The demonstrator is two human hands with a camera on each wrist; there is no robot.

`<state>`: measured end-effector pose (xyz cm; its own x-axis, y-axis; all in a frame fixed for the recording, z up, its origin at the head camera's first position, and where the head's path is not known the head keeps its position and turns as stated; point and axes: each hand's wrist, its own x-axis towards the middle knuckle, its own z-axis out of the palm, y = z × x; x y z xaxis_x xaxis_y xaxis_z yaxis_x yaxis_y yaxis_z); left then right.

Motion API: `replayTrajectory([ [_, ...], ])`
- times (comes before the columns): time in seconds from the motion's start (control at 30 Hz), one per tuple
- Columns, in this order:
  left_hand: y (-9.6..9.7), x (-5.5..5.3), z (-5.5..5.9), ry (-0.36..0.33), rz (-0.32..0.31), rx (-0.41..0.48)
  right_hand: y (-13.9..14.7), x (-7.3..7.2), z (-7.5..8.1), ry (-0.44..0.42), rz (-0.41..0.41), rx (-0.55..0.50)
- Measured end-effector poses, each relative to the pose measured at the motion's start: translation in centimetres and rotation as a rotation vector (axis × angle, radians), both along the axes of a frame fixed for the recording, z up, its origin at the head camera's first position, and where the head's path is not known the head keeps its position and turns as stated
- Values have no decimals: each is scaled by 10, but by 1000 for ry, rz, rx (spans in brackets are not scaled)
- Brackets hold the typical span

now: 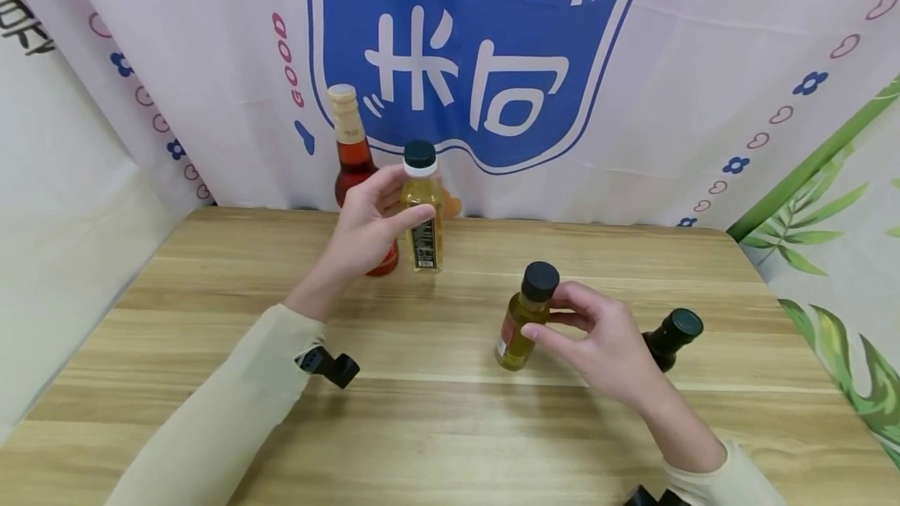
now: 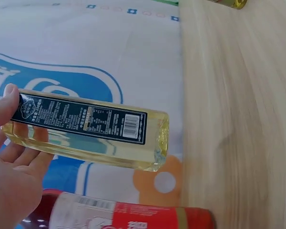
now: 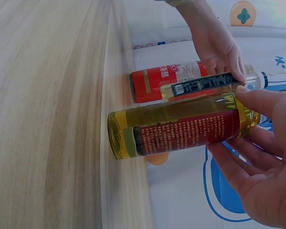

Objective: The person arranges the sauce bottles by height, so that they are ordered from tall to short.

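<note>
1. The left hand [image 1: 367, 223] grips the pale-oil bottle [image 1: 425, 244] beside the red bottle [image 1: 355, 156].
2. Over the table [image 1: 422, 436], the right hand [image 1: 606, 343] grips the black-capped bottle [image 1: 517, 333].
3. This hand partly hides the dark bottle [image 1: 664, 340] on its right.

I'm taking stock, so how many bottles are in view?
4: red bottle behind the left fingers, pale bottle in them, olive bottle in the right fingers, dark bottle partly hidden at far right.

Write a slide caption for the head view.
Left hand holds a pale-yellow bottle beside a red bottle; right hand holds a black-capped bottle near a dark bottle.
</note>
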<state>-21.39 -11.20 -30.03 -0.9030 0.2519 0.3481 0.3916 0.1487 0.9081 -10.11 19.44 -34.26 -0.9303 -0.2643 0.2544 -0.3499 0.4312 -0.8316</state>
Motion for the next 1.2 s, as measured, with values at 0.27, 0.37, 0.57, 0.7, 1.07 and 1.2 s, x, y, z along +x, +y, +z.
replayTrajectory([
  [0.27,8,-15,-18,-36,-4,9,0,0,-1,3,-1,-5],
  [0.37,11,-20,-24,-56,-11,18,1,0,-1,8,-1,-8],
  [0.57,14,-25,-34,-96,5,8,1,0,-2,5,-3,-14],
  [0.7,14,-27,-38,-112,8,3,0,-1,-2,5,1,-18],
  [1.07,18,-32,-47,-152,4,-10,0,0,-2,9,0,-7],
  [1.2,19,-36,-48,-154,-5,-16,0,0,-2,12,0,-4],
])
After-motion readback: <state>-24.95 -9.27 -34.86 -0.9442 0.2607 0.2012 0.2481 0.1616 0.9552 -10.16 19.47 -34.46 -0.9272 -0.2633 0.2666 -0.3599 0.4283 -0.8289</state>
